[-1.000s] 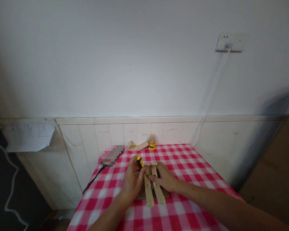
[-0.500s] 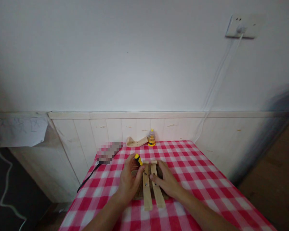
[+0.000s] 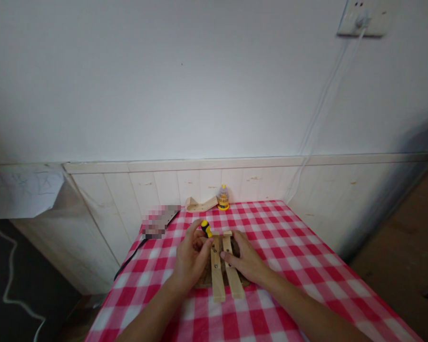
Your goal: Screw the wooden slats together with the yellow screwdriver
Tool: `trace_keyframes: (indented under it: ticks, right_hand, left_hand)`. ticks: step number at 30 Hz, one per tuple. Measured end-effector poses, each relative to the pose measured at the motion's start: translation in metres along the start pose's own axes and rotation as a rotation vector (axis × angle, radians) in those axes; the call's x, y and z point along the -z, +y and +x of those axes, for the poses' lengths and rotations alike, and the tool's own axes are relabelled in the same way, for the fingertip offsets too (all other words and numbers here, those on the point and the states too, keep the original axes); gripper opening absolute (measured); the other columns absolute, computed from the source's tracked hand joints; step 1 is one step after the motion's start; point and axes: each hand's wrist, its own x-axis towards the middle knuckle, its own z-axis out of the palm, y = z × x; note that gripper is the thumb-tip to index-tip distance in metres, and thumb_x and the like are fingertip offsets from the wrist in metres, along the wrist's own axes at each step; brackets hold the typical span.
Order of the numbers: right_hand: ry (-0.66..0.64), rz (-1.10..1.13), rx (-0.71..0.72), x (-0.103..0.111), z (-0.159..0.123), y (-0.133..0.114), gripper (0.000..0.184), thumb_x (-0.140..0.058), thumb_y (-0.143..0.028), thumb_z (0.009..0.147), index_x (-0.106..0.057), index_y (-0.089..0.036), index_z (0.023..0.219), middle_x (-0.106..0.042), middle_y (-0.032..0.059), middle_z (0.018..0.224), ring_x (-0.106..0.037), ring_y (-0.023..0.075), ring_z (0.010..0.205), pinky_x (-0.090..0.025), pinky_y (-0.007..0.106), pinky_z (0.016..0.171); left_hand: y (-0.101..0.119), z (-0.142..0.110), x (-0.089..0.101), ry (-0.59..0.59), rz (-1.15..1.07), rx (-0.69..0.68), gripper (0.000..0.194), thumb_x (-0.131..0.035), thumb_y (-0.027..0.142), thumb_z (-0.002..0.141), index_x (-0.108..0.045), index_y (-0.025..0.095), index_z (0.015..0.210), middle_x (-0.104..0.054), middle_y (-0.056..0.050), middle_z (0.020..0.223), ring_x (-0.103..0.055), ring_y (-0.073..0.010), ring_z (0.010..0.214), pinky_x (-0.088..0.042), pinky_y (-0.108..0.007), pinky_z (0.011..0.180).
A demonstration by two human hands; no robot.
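Two pale wooden slats lie side by side across a darker wooden piece on the red-and-white checked tablecloth. My left hand is closed round a small screwdriver with a yellow-and-black handle, its tip down at the left slat. My right hand rests on the right slat with its fingers flat, pressing it down.
At the table's far edge by the panelled wall lie a curved wooden part and a small yellow-based holder. A blurred dark object with a black cable sits far left. A white cable hangs from a wall socket.
The view has drifted, so the socket sits higher and further right. Both hands stay on the slats and screwdriver in nearly the same pose.
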Motion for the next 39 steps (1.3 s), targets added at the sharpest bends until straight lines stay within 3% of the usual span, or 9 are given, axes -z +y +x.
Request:
trace_keyframes:
  ticks: [3,10,13,17,19,26,32,39]
  right_hand:
    - [0.003,-0.012,-0.012,0.0,0.0,-0.001,0.039,-0.078,-0.027,0.085,-0.063,-0.023,0.121,-0.068,0.0101,0.125,-0.062,0.033,0.121,-0.05,0.052,0.108]
    - [0.013,-0.007,-0.018,0.001,-0.001,-0.004,0.039,-0.078,-0.026,0.084,-0.064,-0.023,0.12,-0.069,0.0102,0.125,-0.062,0.0335,0.121,-0.049,0.052,0.108]
    - [0.009,-0.015,-0.02,0.001,-0.001,-0.005,0.037,-0.078,-0.026,0.084,-0.064,-0.022,0.118,-0.068,0.0099,0.123,-0.062,0.0335,0.12,-0.049,0.052,0.107]
    - [-0.001,-0.021,-0.035,0.001,-0.001,-0.003,0.04,-0.078,-0.028,0.086,-0.063,-0.022,0.122,-0.067,0.0099,0.126,-0.061,0.0329,0.123,-0.049,0.052,0.109]
    - [-0.004,-0.025,-0.029,0.001,-0.002,-0.002,0.04,-0.078,-0.029,0.086,-0.063,-0.023,0.123,-0.067,0.0094,0.126,-0.06,0.0326,0.123,-0.049,0.052,0.109]
    - [0.016,-0.043,-0.008,0.001,-0.002,-0.006,0.033,-0.079,-0.026,0.085,-0.063,-0.024,0.113,-0.068,0.0088,0.121,-0.061,0.0317,0.117,-0.051,0.049,0.104]
    - [0.021,-0.057,-0.022,0.001,-0.001,-0.009,0.031,-0.082,-0.027,0.084,-0.062,-0.024,0.107,-0.068,0.0081,0.118,-0.062,0.0321,0.115,-0.051,0.047,0.101]
    - [0.004,-0.06,-0.029,0.002,-0.001,-0.013,0.031,-0.081,-0.024,0.085,-0.062,-0.024,0.109,-0.067,0.0087,0.118,-0.061,0.032,0.115,-0.05,0.046,0.1]
  left_hand:
    - [0.0,0.0,0.0,-0.052,-0.034,0.012,0.046,-0.064,0.037,0.103,-0.051,0.023,0.145,-0.07,0.001,0.086,-0.055,-0.0088,0.053,-0.046,-0.02,0.052]
    - [-0.005,-0.006,0.001,-0.148,-0.059,-0.007,0.053,-0.056,0.033,0.108,-0.041,0.024,0.158,-0.068,0.0,0.087,-0.06,-0.0119,0.061,-0.048,-0.023,0.057]
    - [-0.006,-0.007,0.0,-0.095,-0.082,0.025,0.051,-0.057,0.033,0.108,-0.043,0.024,0.156,-0.071,-0.003,0.096,-0.068,-0.0143,0.072,-0.055,-0.025,0.066]
    - [-0.002,-0.008,0.0,0.068,-0.157,0.103,0.056,-0.062,0.035,0.105,-0.042,0.024,0.156,-0.074,-0.007,0.11,-0.074,-0.0165,0.083,-0.06,-0.027,0.071]
    - [0.001,-0.008,0.002,0.077,-0.188,0.125,0.058,-0.064,0.035,0.104,-0.043,0.024,0.157,-0.075,-0.008,0.113,-0.076,-0.018,0.087,-0.063,-0.029,0.075]
    - [0.006,-0.019,0.005,-0.061,-0.155,0.064,0.067,-0.067,0.039,0.102,-0.042,0.025,0.162,-0.076,-0.008,0.101,-0.077,-0.0222,0.085,-0.065,-0.034,0.075]
    - [0.003,-0.02,0.004,-0.038,-0.074,-0.001,0.055,-0.068,0.037,0.101,-0.051,0.025,0.152,-0.074,-0.004,0.092,-0.075,-0.0209,0.079,-0.063,-0.032,0.073]
    - [0.005,-0.018,0.007,-0.05,0.014,-0.077,0.051,-0.066,0.031,0.101,-0.05,0.023,0.149,-0.069,0.001,0.081,-0.072,-0.0176,0.073,-0.059,-0.027,0.067]
